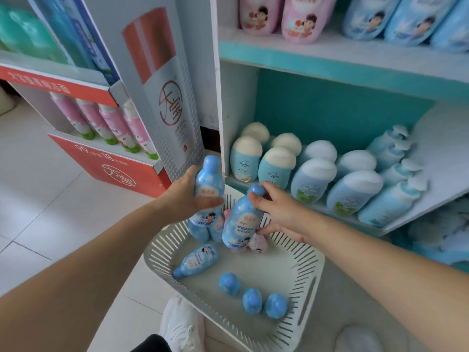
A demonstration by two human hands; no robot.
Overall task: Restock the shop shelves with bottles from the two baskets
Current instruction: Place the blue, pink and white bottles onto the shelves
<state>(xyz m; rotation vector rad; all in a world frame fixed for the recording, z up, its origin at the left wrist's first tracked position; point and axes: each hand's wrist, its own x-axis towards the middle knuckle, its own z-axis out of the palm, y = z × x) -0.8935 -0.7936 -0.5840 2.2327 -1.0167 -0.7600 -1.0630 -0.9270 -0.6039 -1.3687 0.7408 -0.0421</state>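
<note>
Blue upright bottle (pixel 209 179) sits wrapped in the left hand (pixel 184 200); the right hand (pixel 278 212) clasps a tilted bottle (pixel 241 224) near its neck, slotted basket (pixel 158 246) just below both grips.

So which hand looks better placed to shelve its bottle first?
Probably the right hand: it grips its tilted bottle by the neck, right before the teal shelf. The left hand holds its upright bottle beside the shelf's side panel.
</note>
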